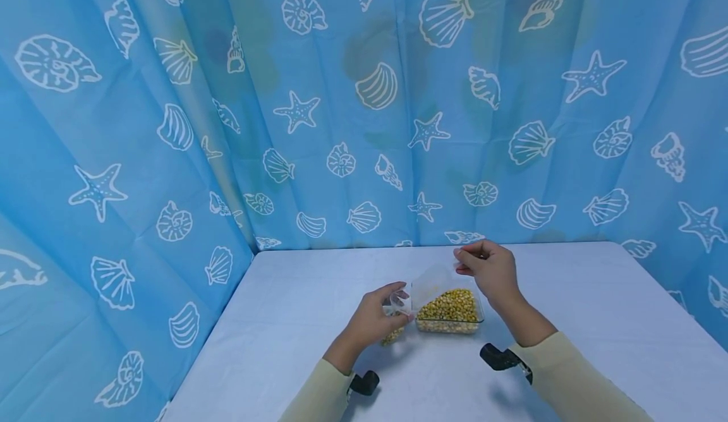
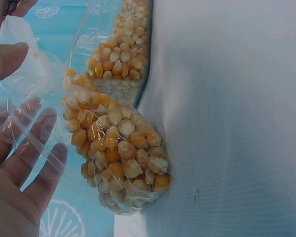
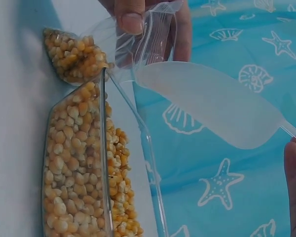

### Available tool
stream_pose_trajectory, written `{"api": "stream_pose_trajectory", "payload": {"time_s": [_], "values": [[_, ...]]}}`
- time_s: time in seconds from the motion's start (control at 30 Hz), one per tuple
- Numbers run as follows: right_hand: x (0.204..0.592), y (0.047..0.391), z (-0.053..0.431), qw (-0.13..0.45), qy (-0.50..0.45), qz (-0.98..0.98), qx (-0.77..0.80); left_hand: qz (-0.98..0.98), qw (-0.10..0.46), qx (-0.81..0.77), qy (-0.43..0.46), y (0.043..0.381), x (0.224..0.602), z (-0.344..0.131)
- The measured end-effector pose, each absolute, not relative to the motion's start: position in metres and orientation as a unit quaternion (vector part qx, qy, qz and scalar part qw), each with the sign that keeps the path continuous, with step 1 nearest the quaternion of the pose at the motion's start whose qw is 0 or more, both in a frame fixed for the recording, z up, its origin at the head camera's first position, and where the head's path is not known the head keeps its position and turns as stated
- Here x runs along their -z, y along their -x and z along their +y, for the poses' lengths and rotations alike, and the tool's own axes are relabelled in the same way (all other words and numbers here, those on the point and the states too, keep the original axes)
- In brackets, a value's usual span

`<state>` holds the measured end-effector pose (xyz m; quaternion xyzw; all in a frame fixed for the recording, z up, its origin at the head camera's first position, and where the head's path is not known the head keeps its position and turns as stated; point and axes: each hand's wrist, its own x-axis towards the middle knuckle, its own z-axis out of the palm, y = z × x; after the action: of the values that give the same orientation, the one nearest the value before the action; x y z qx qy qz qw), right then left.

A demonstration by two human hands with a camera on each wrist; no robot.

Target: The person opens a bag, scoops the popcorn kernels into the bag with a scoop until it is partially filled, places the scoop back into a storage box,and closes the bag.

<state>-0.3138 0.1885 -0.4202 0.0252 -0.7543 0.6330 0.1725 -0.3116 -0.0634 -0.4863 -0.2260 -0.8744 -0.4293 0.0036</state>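
My left hand (image 1: 372, 318) holds a clear plastic bag (image 2: 121, 153) near its mouth, thumb on one side and fingers behind the film. Corn kernels fill the bag's lower part. In my right hand (image 1: 493, 273) is the thin handle of a translucent white scoop (image 3: 212, 103), pinched between thumb and fingers. The scoop's front end reaches the bag's mouth, and no kernels are visible on it. Right beside the bag stands a clear rectangular container (image 3: 104, 143) holding many more corn kernels (image 1: 455, 305).
A white-covered table (image 1: 307, 321) lies under everything. Behind it and at the left hangs a blue curtain (image 1: 341, 125) with shell and starfish prints. Black wrist devices (image 1: 499, 357) sit at both sleeves.
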Motion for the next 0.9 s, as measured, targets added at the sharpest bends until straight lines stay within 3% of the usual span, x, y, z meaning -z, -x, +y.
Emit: {"api": "stream_pose_trajectory", "payload": {"time_s": [0.3, 0.7, 0.9], "values": [[0.424, 0.316, 0.194, 0.171, -0.009, -0.74, -0.65, -0.873, 0.01, 0.429, 0.23, 0.31, 0.487, -0.064], [0.433, 0.326, 0.216, 0.153, 0.093, -0.647, -0.741, -0.87, 0.028, 0.429, 0.243, 0.312, 0.487, -0.066], [0.44, 0.328, 0.226, 0.171, 0.138, -0.646, -0.731, -0.858, 0.039, 0.448, 0.249, 0.313, 0.482, -0.069]]}}
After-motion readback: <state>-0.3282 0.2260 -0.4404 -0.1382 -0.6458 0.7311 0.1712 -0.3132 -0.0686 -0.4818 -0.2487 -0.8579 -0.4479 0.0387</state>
